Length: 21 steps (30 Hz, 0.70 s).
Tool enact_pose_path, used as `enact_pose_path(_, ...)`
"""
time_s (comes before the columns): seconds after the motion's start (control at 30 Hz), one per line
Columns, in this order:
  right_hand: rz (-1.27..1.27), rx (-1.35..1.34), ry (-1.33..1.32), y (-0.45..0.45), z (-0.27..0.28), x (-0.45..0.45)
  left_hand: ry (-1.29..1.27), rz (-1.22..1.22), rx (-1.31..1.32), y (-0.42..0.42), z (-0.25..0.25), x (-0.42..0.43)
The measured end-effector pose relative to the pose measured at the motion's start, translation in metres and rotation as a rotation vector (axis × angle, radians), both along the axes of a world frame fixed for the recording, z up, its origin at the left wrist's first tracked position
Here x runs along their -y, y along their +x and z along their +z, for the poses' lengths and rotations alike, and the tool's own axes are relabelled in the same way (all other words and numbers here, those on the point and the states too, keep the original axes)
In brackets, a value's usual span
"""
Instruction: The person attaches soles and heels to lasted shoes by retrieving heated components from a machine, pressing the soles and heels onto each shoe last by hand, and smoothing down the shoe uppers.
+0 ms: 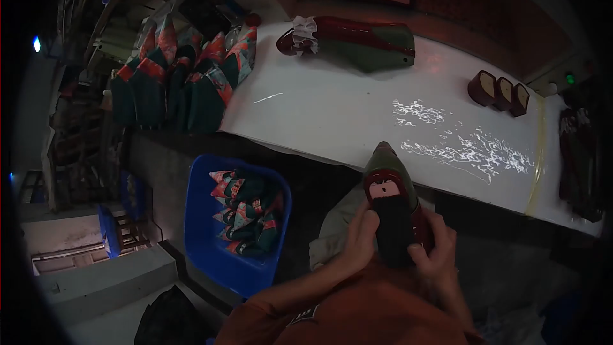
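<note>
A painted gnome-like figure (pixel 388 166) with a pointed green hat, a pale face patch and glossy dark red sides is upright in front of my body, by the table's near edge. A black piece (pixel 394 230), perhaps cloth or a beard, covers its front below the face. My left hand (pixel 363 236) is closed against the figure's left side. My right hand (pixel 437 249) wraps its lower right side, the thumb pressed near the black piece. Farther back on the white table (pixel 319 115) lies a similar red and green figure (pixel 364 41) with a white frill at one end.
Several small dark red blocks (pixel 501 92) with pale faces stand at the table's right. A blue plastic seat or tub (pixel 195 243) at lower left holds several green and red pointed bundles (pixel 249 211). More such bundles (pixel 179 83) stand at the table's left end.
</note>
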State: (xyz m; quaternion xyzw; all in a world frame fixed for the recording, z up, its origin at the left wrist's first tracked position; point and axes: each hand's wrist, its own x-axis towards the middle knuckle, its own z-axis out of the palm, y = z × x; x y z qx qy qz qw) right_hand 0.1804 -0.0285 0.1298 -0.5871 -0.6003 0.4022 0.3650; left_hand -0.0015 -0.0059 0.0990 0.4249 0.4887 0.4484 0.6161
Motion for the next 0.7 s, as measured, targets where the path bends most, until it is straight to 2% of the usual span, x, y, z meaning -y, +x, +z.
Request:
enact_pose_path(0.03,-0.008,0.011,0.01,0.006,0.002,-0.001,-0.082,-0.055,0.027,-0.01,0.009,-0.009)
enact_pose_path(0.07,0.002,-0.158,-0.106,0.013,0.004,-0.001,-0.167,-0.117,0.052,-0.021,0.016,-0.019)
enact_pose_path(0.13,0.082,-0.396,-0.248,0.032,-0.012,0.011,0.211,-0.147,0.029,-0.043,0.019,-0.039)
enact_pose_path(0.17,0.043,-0.391,-0.262,0.034,-0.015,0.011,0.254,-0.243,0.02,-0.054,0.018,-0.047)
enact_pose_path(0.23,0.252,-0.598,-0.651,0.037,-0.017,0.017,-0.022,-0.603,0.174,-0.066,0.024,-0.055)
enact_pose_path(0.27,0.23,-0.579,-0.644,0.041,-0.025,0.016,-0.011,-0.62,0.197,-0.066,0.015,-0.059)
enact_pose_path(0.33,0.058,-0.702,-0.849,0.038,-0.039,0.024,-0.127,-0.575,0.233,-0.069,-0.008,-0.053)
enact_pose_path(0.37,-0.017,-0.753,-0.905,0.037,-0.027,0.02,-0.201,-0.507,0.256,-0.064,-0.014,-0.049)
enact_pose_path(0.43,0.053,-0.644,-0.614,0.046,-0.035,0.022,-0.254,-0.437,0.299,-0.054,-0.032,-0.045)
enact_pose_path(0.5,0.001,-0.752,-0.393,0.06,-0.026,0.031,-0.355,-0.399,0.335,-0.041,-0.047,-0.04)
enact_pose_path(0.53,-0.075,-0.822,-0.337,0.066,-0.02,0.035,-0.445,-0.344,0.362,-0.031,-0.053,-0.038)
enact_pose_path(0.57,-0.132,-0.756,-0.269,0.077,-0.023,0.045,-0.456,-0.352,0.375,-0.021,-0.06,-0.037)
enact_pose_path(0.67,-0.322,-0.706,-0.153,0.091,-0.008,0.058,-0.78,-0.255,0.612,0.015,-0.075,-0.034)
enact_pose_path(0.7,-0.435,-0.448,-0.072,0.095,-0.004,0.06,-0.802,-0.26,0.618,0.028,-0.075,-0.032)
